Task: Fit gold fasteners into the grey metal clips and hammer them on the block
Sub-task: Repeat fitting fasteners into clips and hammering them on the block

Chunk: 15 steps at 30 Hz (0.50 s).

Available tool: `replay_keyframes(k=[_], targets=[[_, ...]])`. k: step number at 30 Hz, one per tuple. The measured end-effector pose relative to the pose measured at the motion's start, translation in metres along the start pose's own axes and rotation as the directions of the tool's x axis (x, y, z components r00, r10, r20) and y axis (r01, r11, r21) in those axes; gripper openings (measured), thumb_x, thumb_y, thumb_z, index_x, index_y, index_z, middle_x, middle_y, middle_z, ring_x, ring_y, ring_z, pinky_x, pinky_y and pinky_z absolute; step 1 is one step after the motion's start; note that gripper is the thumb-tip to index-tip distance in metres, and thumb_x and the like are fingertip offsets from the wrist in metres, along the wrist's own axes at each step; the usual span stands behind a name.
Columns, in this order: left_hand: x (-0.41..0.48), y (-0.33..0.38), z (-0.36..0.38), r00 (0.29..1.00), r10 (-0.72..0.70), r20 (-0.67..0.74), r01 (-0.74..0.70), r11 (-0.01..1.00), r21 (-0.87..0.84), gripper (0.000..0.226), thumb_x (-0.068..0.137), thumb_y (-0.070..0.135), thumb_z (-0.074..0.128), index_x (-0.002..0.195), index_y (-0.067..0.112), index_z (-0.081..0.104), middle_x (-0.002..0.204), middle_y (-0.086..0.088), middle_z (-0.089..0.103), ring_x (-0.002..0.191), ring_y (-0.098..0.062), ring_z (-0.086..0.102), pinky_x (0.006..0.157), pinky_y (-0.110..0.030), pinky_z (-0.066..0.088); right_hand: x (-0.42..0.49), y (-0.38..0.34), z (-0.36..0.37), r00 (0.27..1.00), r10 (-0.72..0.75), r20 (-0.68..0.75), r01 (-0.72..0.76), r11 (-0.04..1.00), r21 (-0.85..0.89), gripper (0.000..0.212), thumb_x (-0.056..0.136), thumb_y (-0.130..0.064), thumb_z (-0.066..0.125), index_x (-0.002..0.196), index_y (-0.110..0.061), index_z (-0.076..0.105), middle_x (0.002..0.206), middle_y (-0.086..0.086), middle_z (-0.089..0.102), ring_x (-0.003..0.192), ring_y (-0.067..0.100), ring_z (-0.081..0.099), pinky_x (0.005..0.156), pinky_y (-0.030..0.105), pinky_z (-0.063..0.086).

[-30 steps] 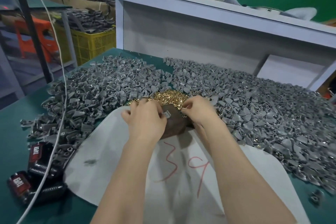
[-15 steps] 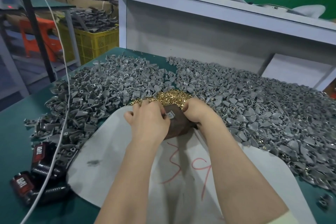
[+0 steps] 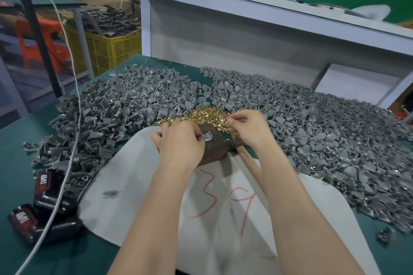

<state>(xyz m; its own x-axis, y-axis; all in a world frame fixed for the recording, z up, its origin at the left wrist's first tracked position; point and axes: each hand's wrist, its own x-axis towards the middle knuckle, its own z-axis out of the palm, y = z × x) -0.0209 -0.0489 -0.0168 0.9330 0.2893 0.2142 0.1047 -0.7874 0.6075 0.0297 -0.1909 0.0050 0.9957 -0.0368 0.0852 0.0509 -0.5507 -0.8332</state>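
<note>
The left hand [image 3: 178, 144] is curled, its fingertips holding a single grey clip [image 3: 208, 140] down on top of the dark block [image 3: 214, 154]. The right hand [image 3: 248, 128] is also curled, thumb and forefinger drawn together at the near edge of the gold fasteners [image 3: 205, 115]. It seems to pinch one, though the piece is too small to make out. The two hands are close but apart, with the clip between them.

The block sits at the far edge of a white sheet [image 3: 138, 181], touching the fasteners behind it. A wooden hammer handle [image 3: 251, 164] lies just beside the block's right side, running under the right wrist.

Grey clips crowd both flanks, with a left heap [image 3: 116, 114] and a larger right heap [image 3: 324, 131]. A narrow strip of green table [image 3: 17, 163] shows between them at the back. Open room lies on the sheet, toward the person. Off its left edge lie two black batteries [image 3: 45, 187], and a white cable [image 3: 67, 163] runs across them and over the left heap.
</note>
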Motion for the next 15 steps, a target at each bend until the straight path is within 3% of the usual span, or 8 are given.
replay_keyframes(k=[4,6,9,12,15], targets=[[0.000,0.000,0.001,1.000,0.005,-0.001,-0.005,1.000,0.004,0.008,0.089,0.029,0.060,0.091,0.031,0.067,0.111,0.001,0.059,0.113,-0.027,0.042,0.079,-0.034,0.019,-0.010,-0.001,0.000,1.000,0.017,0.021,-0.020,0.983,0.183,0.020,0.092,0.002,0.052,0.104,-0.007,0.065,0.088,0.007,0.066,0.073,0.010,0.059,0.066,0.015,0.051],[-0.001,0.001,0.002,1.000,0.007,-0.004,-0.007,1.000,0.008,0.009,0.089,0.028,0.059,0.092,0.031,0.067,0.111,0.001,0.059,0.113,-0.027,0.041,0.079,-0.034,0.019,-0.014,-0.001,0.000,0.999,-0.010,0.039,0.002,0.979,0.203,0.021,0.092,0.003,0.052,0.096,-0.010,0.067,0.081,0.004,0.065,0.070,0.008,0.059,0.062,0.011,0.051],[-0.001,0.002,0.002,1.000,0.008,0.000,-0.008,1.000,0.018,0.009,0.090,0.029,0.059,0.092,0.031,0.068,0.112,0.001,0.058,0.113,-0.027,0.041,0.079,-0.034,0.018,-0.017,0.000,0.004,0.998,-0.048,0.037,0.039,0.977,0.211,0.023,0.091,0.002,0.054,0.082,-0.016,0.065,0.075,0.002,0.066,0.066,0.007,0.062,0.062,0.015,0.052],[0.000,0.002,0.002,1.000,0.008,0.005,-0.008,0.999,0.032,0.010,0.090,0.029,0.058,0.093,0.031,0.067,0.114,0.001,0.058,0.114,-0.027,0.041,0.079,-0.034,0.018,-0.019,0.000,0.010,0.998,-0.050,0.034,0.038,0.958,0.283,0.017,0.089,0.001,0.057,0.082,-0.014,0.061,0.071,0.001,0.068,0.060,0.003,0.065,0.058,0.015,0.051],[0.000,0.002,0.002,1.000,0.011,0.007,-0.011,0.999,0.035,0.011,0.089,0.028,0.057,0.093,0.031,0.067,0.112,0.001,0.059,0.113,-0.027,0.041,0.079,-0.035,0.019,-0.022,0.000,0.018,0.994,-0.113,0.012,0.108,0.973,0.206,0.011,0.087,-0.005,0.063,0.082,-0.014,0.063,0.077,0.004,0.071,0.071,0.012,0.068,0.069,0.024,0.054]])
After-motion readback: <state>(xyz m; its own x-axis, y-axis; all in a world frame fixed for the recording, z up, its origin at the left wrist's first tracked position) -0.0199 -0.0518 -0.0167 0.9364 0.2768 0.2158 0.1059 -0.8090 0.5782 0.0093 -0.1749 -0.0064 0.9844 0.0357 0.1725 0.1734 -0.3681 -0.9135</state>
